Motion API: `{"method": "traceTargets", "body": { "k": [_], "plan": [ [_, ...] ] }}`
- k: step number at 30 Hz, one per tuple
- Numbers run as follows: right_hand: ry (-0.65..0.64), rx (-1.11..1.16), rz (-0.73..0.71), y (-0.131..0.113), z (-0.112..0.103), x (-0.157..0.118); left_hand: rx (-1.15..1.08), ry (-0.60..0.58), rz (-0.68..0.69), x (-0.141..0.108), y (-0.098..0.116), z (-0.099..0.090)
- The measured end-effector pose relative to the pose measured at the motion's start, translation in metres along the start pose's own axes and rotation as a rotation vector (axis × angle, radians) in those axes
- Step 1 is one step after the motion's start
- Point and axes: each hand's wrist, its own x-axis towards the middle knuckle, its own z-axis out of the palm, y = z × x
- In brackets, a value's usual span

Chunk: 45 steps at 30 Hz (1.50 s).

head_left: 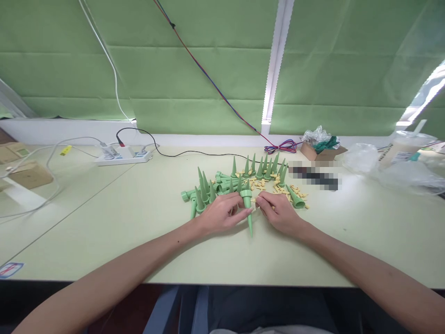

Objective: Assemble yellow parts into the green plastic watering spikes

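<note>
My left hand point(225, 212) grips a green plastic plant watering spike point(248, 204) near its collar, the pointed end hanging down toward me. Close beside it, my right hand point(278, 209) pinches a small yellow plastic piece point(253, 201) against the side of the spike; whether the piece is seated in it cannot be seen. Beyond my hands stand several more green spikes point(202, 192), points up, with others lying on their sides. Small yellow pieces point(259, 184) are scattered among them. One green spike point(295, 198) lies past my right hand.
A white power strip point(123, 157) with cables sits at the back left, near cardboard boxes point(29, 174). At the back right are a small open carton point(323, 152), a blurred dark object point(314, 176), plastic bags point(361, 157) and a drink cup point(405, 148). A black cable point(205, 152) crosses the table.
</note>
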Motion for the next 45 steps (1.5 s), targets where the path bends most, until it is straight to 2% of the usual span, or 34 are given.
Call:
{"method": "traceTargets", "body": {
  "k": [21,38,45],
  "plan": [
    [-0.067,-0.023,0.032,-0.003,-0.0022,-0.0027,0.028,0.032,0.083,-0.0023,-0.0012,0.0],
    [-0.058,0.004,0.024,-0.005,-0.0021,-0.0033,-0.025,0.108,0.175,-0.0003,-0.0014,0.0025],
    [-0.075,0.027,0.016,-0.0066,-0.0026,-0.0036,-0.039,0.085,0.176,-0.0007,-0.0006,0.0]
  ]
}}
